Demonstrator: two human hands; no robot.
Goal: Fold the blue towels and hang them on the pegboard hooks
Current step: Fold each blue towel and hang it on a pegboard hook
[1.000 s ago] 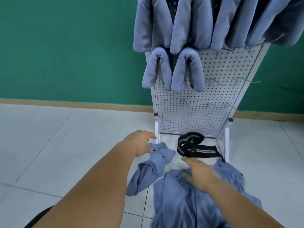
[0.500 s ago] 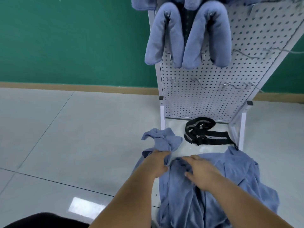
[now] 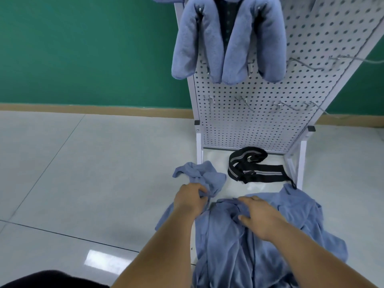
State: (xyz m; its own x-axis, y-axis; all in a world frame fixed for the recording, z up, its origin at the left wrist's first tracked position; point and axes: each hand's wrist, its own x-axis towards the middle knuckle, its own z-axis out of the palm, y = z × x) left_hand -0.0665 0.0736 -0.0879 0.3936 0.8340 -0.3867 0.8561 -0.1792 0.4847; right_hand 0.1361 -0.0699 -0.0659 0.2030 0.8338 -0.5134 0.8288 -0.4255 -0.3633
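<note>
**Next one being taken up**

The left hand, hovering a second ago, is gripping the crumpled towel on the floor below the pegboard — folding is about to begin. The right hand is resting on the towel pile; pinching or not, I cannot tell.

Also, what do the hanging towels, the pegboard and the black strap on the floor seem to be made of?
Hanging towels: soft plush cloth, perhaps microfibre; matte, fuzzy nap. Pegboard: probably white painted metal; smooth sheet with even round holes. Black strap: woven webbing, maybe nylon or elastic; flat band with grey stripes.
</note>
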